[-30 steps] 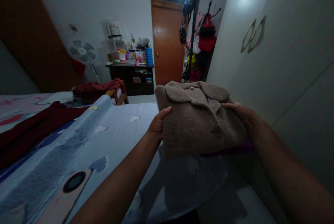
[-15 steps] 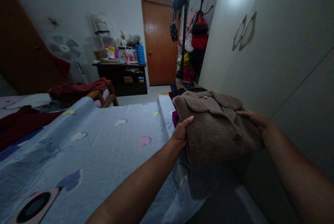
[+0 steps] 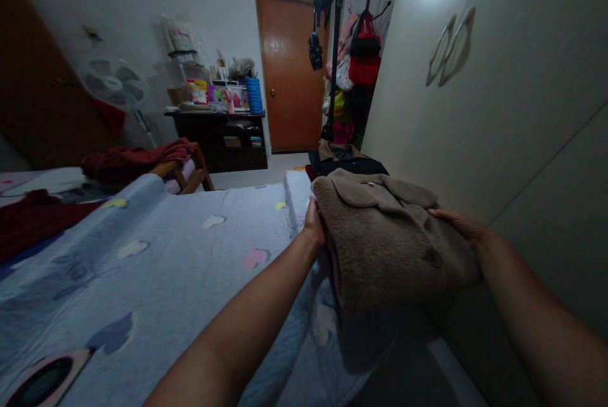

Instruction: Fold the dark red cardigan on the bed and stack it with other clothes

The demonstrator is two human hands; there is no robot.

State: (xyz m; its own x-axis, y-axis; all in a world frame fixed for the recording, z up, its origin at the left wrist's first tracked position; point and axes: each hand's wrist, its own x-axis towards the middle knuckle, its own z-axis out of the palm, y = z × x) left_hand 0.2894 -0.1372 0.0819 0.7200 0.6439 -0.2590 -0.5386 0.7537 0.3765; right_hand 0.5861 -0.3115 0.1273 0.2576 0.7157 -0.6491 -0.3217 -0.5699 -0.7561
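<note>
A folded brown fuzzy coat (image 3: 384, 249) lies between my hands at the right edge of the bed, its collar facing away from me. At its left side is my left hand (image 3: 314, 226), thumb up along the edge and fingers hidden behind or under the cloth. My right hand (image 3: 458, 225) grips the right side, with its fingers over the top. Just beyond the coat sits a dark garment with a brown collar (image 3: 351, 157), partly covered by it.
The bed has a light blue heart-patterned cover (image 3: 190, 268); a pink-rimmed object with a dark oval (image 3: 45, 381) lies near me. A pale wardrobe (image 3: 513, 109) stands close on the right. Dark red clothing (image 3: 137, 163) is at the left, and a black pole (image 3: 336, 59) with hanging bags rises ahead.
My left thumb has moved off the coat's top to its left edge. The coat sits slightly lower in view, and more of the dark garment behind it shows.
</note>
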